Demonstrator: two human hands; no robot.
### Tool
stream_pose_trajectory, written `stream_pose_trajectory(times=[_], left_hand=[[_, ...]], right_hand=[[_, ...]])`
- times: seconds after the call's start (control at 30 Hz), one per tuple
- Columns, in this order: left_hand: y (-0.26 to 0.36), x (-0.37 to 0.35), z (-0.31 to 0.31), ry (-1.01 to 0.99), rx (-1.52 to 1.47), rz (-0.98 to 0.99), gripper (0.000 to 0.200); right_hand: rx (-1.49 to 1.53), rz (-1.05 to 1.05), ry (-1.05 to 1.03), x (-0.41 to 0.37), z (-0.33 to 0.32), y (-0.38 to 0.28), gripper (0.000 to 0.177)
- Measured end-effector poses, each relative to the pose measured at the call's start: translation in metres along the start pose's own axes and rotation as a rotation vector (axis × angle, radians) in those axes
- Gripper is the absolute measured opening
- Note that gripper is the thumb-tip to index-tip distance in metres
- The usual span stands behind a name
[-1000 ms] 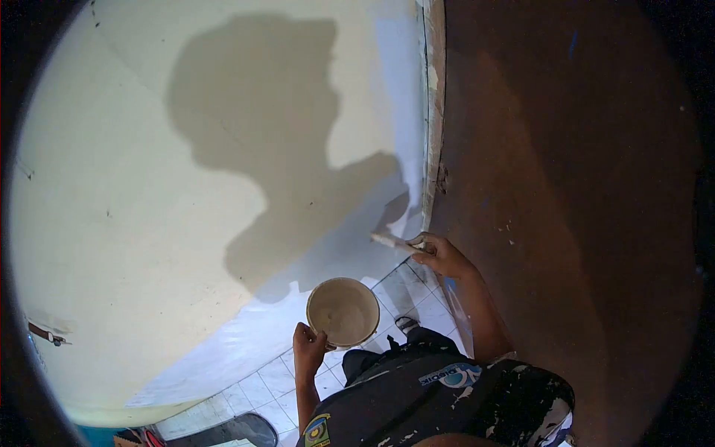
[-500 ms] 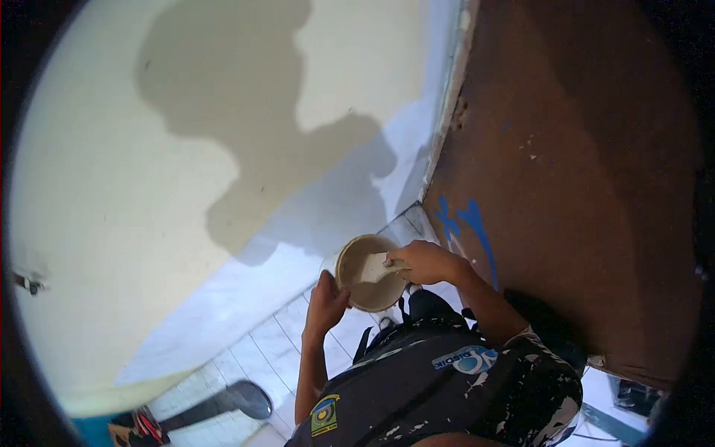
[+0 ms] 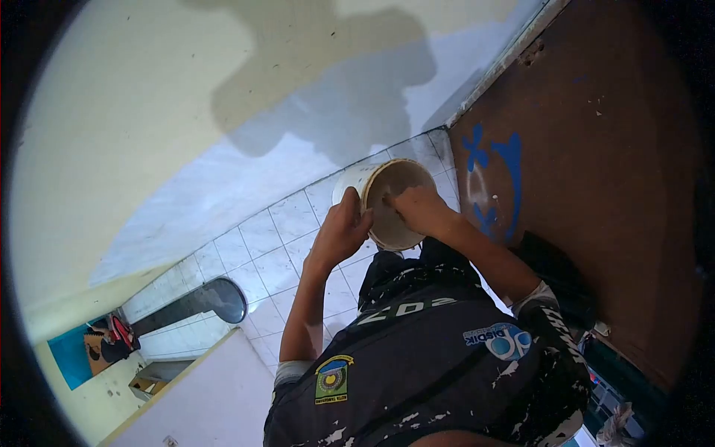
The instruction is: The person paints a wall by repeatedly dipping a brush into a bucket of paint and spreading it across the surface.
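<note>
A white bucket (image 3: 352, 180) with a stained rim is tilted in front of my body, its mouth facing up toward me. My left hand (image 3: 342, 231) grips the near left side of it, thumb over the rim. Inside the mouth, my right hand (image 3: 423, 211) is closed on a paintbrush, whose flat pale head showed earlier. Most of the brush is now hidden by the hand and the bucket's inside. The bucket's bottom and contents are hard to make out.
A cream wall (image 3: 134, 141) with a white lower area (image 3: 179, 201) meets a brown panel (image 3: 596, 164) with blue marks. White tiles (image 3: 261, 235) cover the floor. A dark round-ended shape (image 3: 223, 298) and several items (image 3: 112, 339) lie at lower left.
My view has tilted, so the bucket and hands appear higher and more floor shows. The bucket is tipped more, and my right hand reaches deeper into it, hiding the brush head.
</note>
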State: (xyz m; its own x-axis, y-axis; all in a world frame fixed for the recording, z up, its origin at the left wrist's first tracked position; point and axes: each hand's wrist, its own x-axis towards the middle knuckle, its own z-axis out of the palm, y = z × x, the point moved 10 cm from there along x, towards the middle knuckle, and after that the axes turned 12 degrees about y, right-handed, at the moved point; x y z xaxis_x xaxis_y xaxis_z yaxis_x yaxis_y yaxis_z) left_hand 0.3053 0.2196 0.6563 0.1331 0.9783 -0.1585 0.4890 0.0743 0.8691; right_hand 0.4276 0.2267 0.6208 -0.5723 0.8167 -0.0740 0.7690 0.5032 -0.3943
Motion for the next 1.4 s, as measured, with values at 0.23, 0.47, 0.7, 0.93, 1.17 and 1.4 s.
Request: stream_pose_trajectory(times=[0.23, 0.47, 0.7, 0.93, 1.17, 1.4], left_hand=[[-0.035, -0.018, 0.005, 0.032, -0.085, -0.042, 0.023], [-0.051, 0.011, 0.003, 0.103, -0.109, 0.012, 0.021], [-0.054, 0.003, -0.009, 0.127, -0.165, 0.055, 0.019], [-0.063, 0.001, -0.017, 0.149, -0.211, 0.061, 0.019], [-0.059, 0.000, -0.022, 0.170, -0.268, 0.051, 0.018], [-0.051, 0.007, -0.017, 0.177, -0.234, 0.093, 0.019]], right_hand=[[0.015, 0.033, 0.064, 0.008, 0.067, 0.001, 0.030], [-0.055, -0.030, 0.065, 0.031, 0.049, 0.015, 0.033], [-0.140, -0.053, -0.019, 0.033, 0.059, -0.004, 0.021], [-0.106, 0.018, 0.186, 0.048, 0.047, -0.030, 0.013], [-0.186, -0.084, 0.076, 0.043, 0.038, -0.033, 0.015], [-0.216, -0.139, 0.046, 0.044, 0.040, -0.024, 0.020]])
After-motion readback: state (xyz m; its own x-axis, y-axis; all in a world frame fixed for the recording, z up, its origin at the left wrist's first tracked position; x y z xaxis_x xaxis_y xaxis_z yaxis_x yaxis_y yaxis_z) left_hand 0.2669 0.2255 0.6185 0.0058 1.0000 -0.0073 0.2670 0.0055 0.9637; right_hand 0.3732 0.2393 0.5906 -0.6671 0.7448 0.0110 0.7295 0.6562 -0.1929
